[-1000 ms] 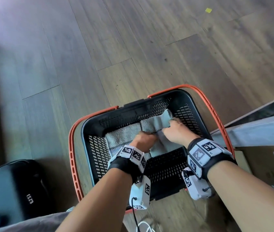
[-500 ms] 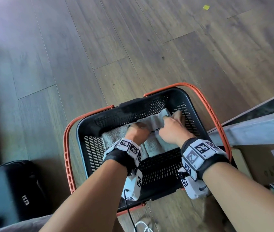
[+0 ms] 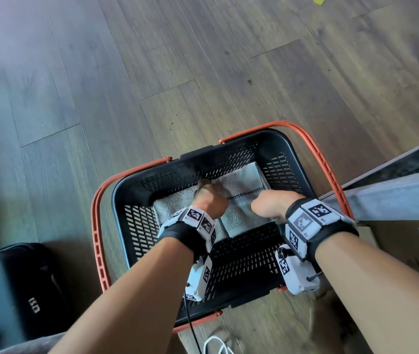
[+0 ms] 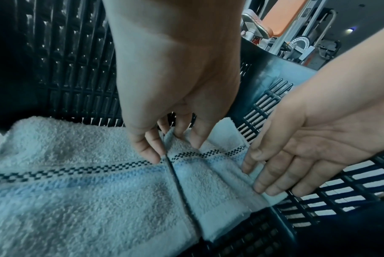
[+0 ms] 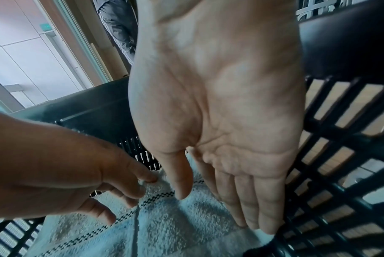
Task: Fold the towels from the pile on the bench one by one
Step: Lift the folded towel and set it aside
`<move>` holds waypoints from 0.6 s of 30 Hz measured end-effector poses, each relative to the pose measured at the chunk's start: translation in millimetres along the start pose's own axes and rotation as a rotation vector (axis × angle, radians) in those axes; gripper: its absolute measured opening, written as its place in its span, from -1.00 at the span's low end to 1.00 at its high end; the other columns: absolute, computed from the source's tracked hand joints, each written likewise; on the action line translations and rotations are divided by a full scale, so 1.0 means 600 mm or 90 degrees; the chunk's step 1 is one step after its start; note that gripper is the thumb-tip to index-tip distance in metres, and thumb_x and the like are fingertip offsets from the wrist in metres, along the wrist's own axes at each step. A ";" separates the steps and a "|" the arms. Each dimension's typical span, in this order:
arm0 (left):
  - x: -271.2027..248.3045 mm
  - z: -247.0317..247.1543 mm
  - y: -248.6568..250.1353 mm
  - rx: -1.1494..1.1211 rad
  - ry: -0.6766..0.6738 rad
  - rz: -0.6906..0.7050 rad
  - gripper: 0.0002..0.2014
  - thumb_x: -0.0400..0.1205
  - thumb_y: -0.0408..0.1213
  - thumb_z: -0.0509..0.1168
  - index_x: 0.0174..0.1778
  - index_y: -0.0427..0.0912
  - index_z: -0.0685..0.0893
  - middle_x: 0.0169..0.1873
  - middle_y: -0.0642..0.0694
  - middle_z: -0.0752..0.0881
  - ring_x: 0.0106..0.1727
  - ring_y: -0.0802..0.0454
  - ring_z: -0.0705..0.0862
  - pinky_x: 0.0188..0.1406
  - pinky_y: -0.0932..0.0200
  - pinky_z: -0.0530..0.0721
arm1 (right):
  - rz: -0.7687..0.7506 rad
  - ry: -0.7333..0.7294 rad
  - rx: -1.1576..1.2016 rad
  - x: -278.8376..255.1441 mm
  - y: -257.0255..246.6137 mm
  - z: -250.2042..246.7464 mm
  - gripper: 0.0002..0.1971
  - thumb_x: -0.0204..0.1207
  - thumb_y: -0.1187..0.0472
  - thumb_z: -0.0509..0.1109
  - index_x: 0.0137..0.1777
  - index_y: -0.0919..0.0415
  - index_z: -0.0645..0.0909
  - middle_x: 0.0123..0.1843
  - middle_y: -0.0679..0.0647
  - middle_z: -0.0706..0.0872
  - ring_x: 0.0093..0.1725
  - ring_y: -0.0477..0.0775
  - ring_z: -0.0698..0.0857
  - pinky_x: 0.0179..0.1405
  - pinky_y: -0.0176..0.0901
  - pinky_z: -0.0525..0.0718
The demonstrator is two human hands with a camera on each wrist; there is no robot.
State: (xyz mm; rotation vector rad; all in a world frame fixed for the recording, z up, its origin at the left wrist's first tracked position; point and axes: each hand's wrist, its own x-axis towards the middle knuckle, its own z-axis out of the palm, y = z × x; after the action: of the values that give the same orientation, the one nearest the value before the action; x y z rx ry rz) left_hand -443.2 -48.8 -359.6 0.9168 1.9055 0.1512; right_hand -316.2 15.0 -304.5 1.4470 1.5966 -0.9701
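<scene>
**Fingers settling a folded towel in the basket**

Fingers [image 3: 204,186] of the left hand [image 3: 212,200] are seen in the head view curled at the far edge of the right-hand folded towel [image 3: 241,200], which lies in the black basket [image 3: 152,241] on the wooden floor [image 3: 126,85], touching a second folded towel [image 3: 172,205] to its left. The right hand [image 3: 272,203] is laid at the towel's right side; half a second ago it was bunched at the far right corner, so it has been drawn back toward the near edge. The bench pile is not shown.

From the left wrist, the left hand [image 4: 175,97] is seen with thumb and fingertips [image 4: 147,153] pinching a ridge of terry beside the seam between the two towels. The right hand [image 4: 301,153] is held with straight, close fingers [image 4: 268,180] touching the towel's right fold.

From the right wrist, the right hand [image 5: 219,121] is shown flat and extended, gripping nothing, with its fingertips [image 5: 261,219] beside the basket wall [image 5: 340,156]. The left hand [image 5: 61,173] is nipping the cloth's far edge.

By this shift, the towel is judged placed and merely being squared; release and a return for another towel seem near.
</scene>
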 end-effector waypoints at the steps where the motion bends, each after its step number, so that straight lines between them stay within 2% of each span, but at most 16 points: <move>1: 0.002 0.002 -0.003 0.010 -0.006 0.004 -0.58 0.66 -0.42 0.22 0.47 -0.25 0.52 0.44 -0.30 0.53 0.42 -0.27 0.55 0.36 -0.01 0.56 | -0.007 0.002 0.000 0.001 0.001 0.002 -0.54 0.72 0.19 0.07 0.56 0.33 0.42 0.49 0.31 0.56 0.35 0.27 0.60 0.44 0.08 0.56; 3: 0.002 0.004 -0.009 -0.002 -0.010 0.011 -0.61 0.58 -0.47 0.25 0.30 -0.07 0.66 0.36 -0.18 0.55 0.26 -0.27 0.64 0.15 0.04 0.69 | -0.021 0.011 -0.006 0.009 0.005 0.003 -0.55 0.70 0.21 0.07 0.52 0.37 0.45 0.50 0.32 0.55 0.37 0.29 0.58 0.43 0.06 0.54; 4: -0.001 0.004 -0.009 -0.003 0.009 0.024 -0.65 0.55 -0.46 0.28 0.19 -0.04 0.70 0.29 -0.11 0.56 0.16 -0.21 0.68 0.12 0.06 0.71 | -0.045 0.034 -0.015 0.015 0.008 0.006 -0.54 0.69 0.21 0.09 0.53 0.38 0.45 0.52 0.33 0.54 0.41 0.31 0.57 0.43 0.07 0.54; 6: -0.005 0.005 -0.007 0.021 0.068 0.078 -0.77 0.53 -0.38 0.35 0.08 -0.08 0.73 0.16 -0.07 0.65 0.08 -0.03 0.67 0.23 0.10 0.68 | -0.067 0.074 0.020 0.016 0.003 0.000 -0.52 0.66 0.23 0.13 0.56 0.36 0.41 0.56 0.33 0.49 0.48 0.32 0.53 0.47 0.08 0.52; 7: -0.006 0.007 -0.006 0.021 0.064 0.109 -0.81 0.55 -0.36 0.35 0.06 -0.10 0.74 0.12 -0.06 0.69 0.07 0.01 0.69 0.17 0.15 0.70 | -0.078 0.092 0.039 0.017 0.000 -0.003 -0.51 0.64 0.26 0.15 0.57 0.34 0.40 0.59 0.31 0.47 0.51 0.31 0.50 0.48 0.08 0.50; 9: -0.007 0.013 -0.004 0.051 -0.050 0.134 -0.81 0.63 -0.33 0.33 0.12 -0.14 0.75 0.14 -0.07 0.74 0.08 0.03 0.74 0.05 0.19 0.76 | -0.094 0.101 0.072 0.015 -0.008 -0.009 -0.47 0.63 0.30 0.14 0.62 0.29 0.33 0.62 0.30 0.43 0.54 0.30 0.46 0.50 0.05 0.47; 11: -0.006 0.022 -0.005 0.141 -0.176 0.113 -0.74 0.63 -0.22 0.38 0.24 -0.07 0.74 0.23 -0.01 0.72 0.14 0.03 0.73 0.13 0.13 0.74 | -0.099 0.090 0.081 0.023 -0.011 -0.010 -0.44 0.66 0.30 0.12 0.68 0.29 0.21 0.51 0.31 0.51 0.43 0.28 0.54 0.40 0.00 0.48; 13: -0.002 0.029 -0.010 0.195 -0.217 0.097 -0.61 0.56 -0.17 0.45 0.33 0.04 0.69 0.33 0.04 0.65 0.20 0.05 0.70 0.19 0.10 0.71 | -0.095 0.080 0.081 0.033 -0.013 -0.010 -0.40 0.69 0.27 0.10 0.72 0.26 0.09 0.27 0.29 0.62 0.15 0.22 0.62 0.20 -0.03 0.49; 14: -0.002 0.030 -0.011 0.217 -0.227 0.101 -0.56 0.55 -0.15 0.47 0.38 0.05 0.65 0.36 0.06 0.61 0.20 0.05 0.68 0.21 0.09 0.70 | -0.094 0.076 0.086 0.039 -0.013 -0.010 -0.39 0.70 0.26 0.10 0.74 0.25 0.05 0.26 0.30 0.62 0.09 0.20 0.60 0.12 -0.05 0.48; 16: -0.006 0.030 -0.007 0.262 -0.239 0.112 -0.49 0.55 -0.12 0.45 0.45 0.05 0.59 0.36 0.06 0.53 0.17 0.04 0.65 0.22 0.06 0.70 | -0.090 0.075 0.089 0.044 -0.016 -0.013 -0.42 0.71 0.26 0.11 0.71 0.28 0.08 0.29 0.32 0.59 0.08 0.18 0.54 0.03 -0.12 0.46; 18: -0.009 0.028 0.000 0.253 -0.255 0.115 -0.49 0.57 -0.11 0.43 0.47 0.00 0.58 0.40 0.01 0.54 0.19 0.00 0.67 0.23 -0.01 0.71 | -0.086 0.087 0.094 0.047 -0.016 -0.014 -0.44 0.70 0.26 0.12 0.68 0.31 0.15 0.30 0.31 0.55 0.18 0.22 0.57 0.10 -0.10 0.51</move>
State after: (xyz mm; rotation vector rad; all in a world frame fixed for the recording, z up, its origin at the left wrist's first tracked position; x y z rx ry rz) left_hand -427.9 -56.7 -364.3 1.2788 1.5012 -0.2960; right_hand -327.8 33.7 -325.8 1.5492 1.7718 -1.1067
